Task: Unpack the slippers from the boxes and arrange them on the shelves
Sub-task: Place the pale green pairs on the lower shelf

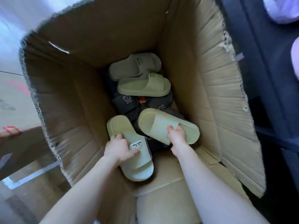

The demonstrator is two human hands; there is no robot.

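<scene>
Head view.

1. Left hand point(122, 147), fingers curled over the strap of a pale green slipper point(120, 125), which lies toe-toward-camera by the near-left wall of the cardboard box point(80, 94). A white "WELCOME" tag point(136, 145) sits at the fingertips.
2. Right hand point(177, 134), thumb and fingers pinching the strap edge of a second pale green slipper point(155, 120). It is tilted, toward the near-right wall.
3. Dark slippers point(126, 101), printed "BEAR", mid-box, beneath the held pair.
4. Third green slipper point(145, 86) and grey slipper point(134, 65), stacked against the far wall.

Handling note, a judgement: the step is lifting the pair out. Raise both straight up, clear of the flaps, grips firm on the straps, and watch that the tag string does not snag the pile.

Not legible:
- The box floor and the count of dark slippers are covered.
- A dark upright point(267, 62) at the right frame edge carries lilac shapes point(281, 12), cut off — whether they are shelved slippers cannot be told.
- A second carton point(14, 88) to the left is blurred.
</scene>
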